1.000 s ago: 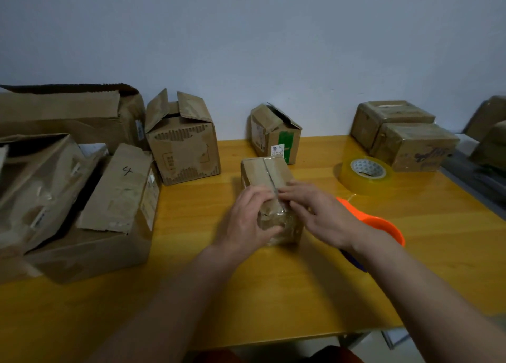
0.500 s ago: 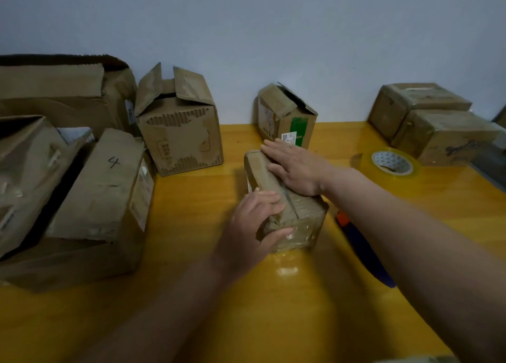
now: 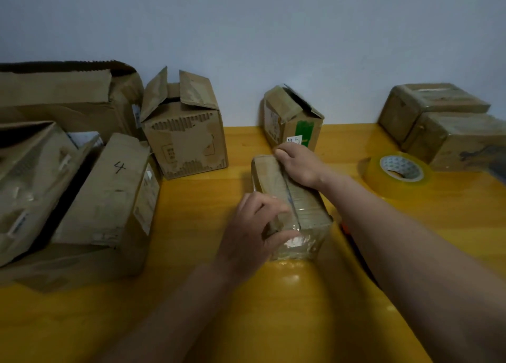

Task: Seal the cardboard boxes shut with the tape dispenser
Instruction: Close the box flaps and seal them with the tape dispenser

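Observation:
A small cardboard box (image 3: 306,209) lies in the middle of the yellow table (image 3: 191,253), with clear tape along its top seam and down its near end. My left hand (image 3: 252,231) grips the box's near left corner, thumb on the taped end. My right hand (image 3: 298,165) lies flat on the far end of the top, fingers curled over the far edge. The orange tape dispenser (image 3: 345,228) lies on the table right of the box, almost wholly hidden under my right forearm.
A roll of clear tape (image 3: 398,175) sits to the right. Two sealed boxes (image 3: 443,127) stand at the back right. Behind the small box is a box with a green label (image 3: 294,121). Several open boxes (image 3: 186,132) crowd the left side.
My right hand has slid along the box's top from the near end to the far edge. My left hand stays on the near corner. The view has moved closer.

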The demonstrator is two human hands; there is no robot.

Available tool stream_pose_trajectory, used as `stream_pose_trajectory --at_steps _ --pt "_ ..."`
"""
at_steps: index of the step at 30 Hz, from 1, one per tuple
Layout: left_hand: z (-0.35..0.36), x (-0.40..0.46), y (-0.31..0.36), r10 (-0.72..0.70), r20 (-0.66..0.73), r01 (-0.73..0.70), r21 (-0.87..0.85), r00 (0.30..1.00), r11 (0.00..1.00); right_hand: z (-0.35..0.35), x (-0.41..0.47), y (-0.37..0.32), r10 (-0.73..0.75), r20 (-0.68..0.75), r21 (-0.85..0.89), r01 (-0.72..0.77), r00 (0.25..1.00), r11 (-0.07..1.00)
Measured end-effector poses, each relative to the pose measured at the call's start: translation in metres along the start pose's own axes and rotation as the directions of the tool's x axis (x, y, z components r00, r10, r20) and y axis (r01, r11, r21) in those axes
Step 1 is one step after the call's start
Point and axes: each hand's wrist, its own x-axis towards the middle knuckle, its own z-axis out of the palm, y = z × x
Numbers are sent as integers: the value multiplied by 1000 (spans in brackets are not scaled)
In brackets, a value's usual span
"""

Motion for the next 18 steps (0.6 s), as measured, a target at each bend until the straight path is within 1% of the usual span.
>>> stream_pose_trajectory --at_steps 1,3,5,6,9,11,13,14,15,16,17,18 --pt "-2 0 3 6 12 -6 59 1000 998 -3 -8 3 19 -19 108 -17 1000 994" --pt "-5 -1 8 30 19 -32 154 999 988 -7 -29 10 68 -65 234 -51 996 971" --pt "-6 -2 14 49 24 -53 212 999 976 -12 -54 18 96 -98 292 -64 990 954" --pt "-7 -1 16 50 27 -55 231 998 971 -15 -68 22 101 -121 279 -64 988 958" --pt "-6 -4 27 -14 16 9 265 1000 964 -27 -117 40 130 -214 93 -112 968 989" --pt "-3 -10 38 -54 -41 64 311 998 948 -32 -151 54 165 -288 -51 -187 943 981" --pt "4 -15 55 5 -100 26 309 995 951 -31 -180 65 224 -349 -221 -313 910 924" --pt "10 -17 64 39 -88 -15 257 995 966 -27 -190 69 257 -363 -298 -373 896 879" --pt "16 -18 75 65 -39 -57 194 997 979 -23 -197 72 288 -365 -362 -420 885 832" --pt "21 -20 84 75 38 -80 139 996 987 -18 -203 75 311 -358 -412 -449 880 793" --pt "26 -21 91 51 126 -64 101 991 993 -13 -207 79 324 -344 -455 -458 881 764" --pt "29 -23 97 -16 198 0 78 980 997 -10 -210 82 325 -319 -491 -448 890 747"
